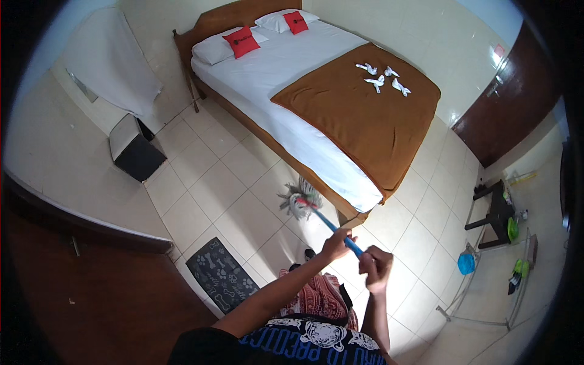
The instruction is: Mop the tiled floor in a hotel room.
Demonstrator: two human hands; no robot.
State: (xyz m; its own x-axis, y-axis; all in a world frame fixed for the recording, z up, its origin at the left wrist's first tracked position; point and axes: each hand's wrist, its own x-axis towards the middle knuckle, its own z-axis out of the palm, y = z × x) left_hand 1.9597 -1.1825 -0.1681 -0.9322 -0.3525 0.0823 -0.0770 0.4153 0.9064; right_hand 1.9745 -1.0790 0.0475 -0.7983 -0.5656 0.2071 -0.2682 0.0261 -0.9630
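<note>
A string mop with a blue handle (325, 221) slants away from me toward the bed. My left hand (336, 245) grips the handle lower down, nearer the mop head. Closer to my body, my right hand (377, 268) is closed around the handle's upper part. Grey and white strands of the mop head (299, 206) spread on the floor tiles beside the bed's wooden side rail (273, 142), near the foot-end corner. A red fitting joins strands and handle. Some strands seem to reach under the rail.
A bed with a brown blanket (351, 114) and folded white towels fills the upper middle. A dark patterned mat (221, 273) lies left of my feet. A black bin-like box (134, 150) stands by the left wall. A dark small table (495, 214) and metal rack (479, 321) are at right.
</note>
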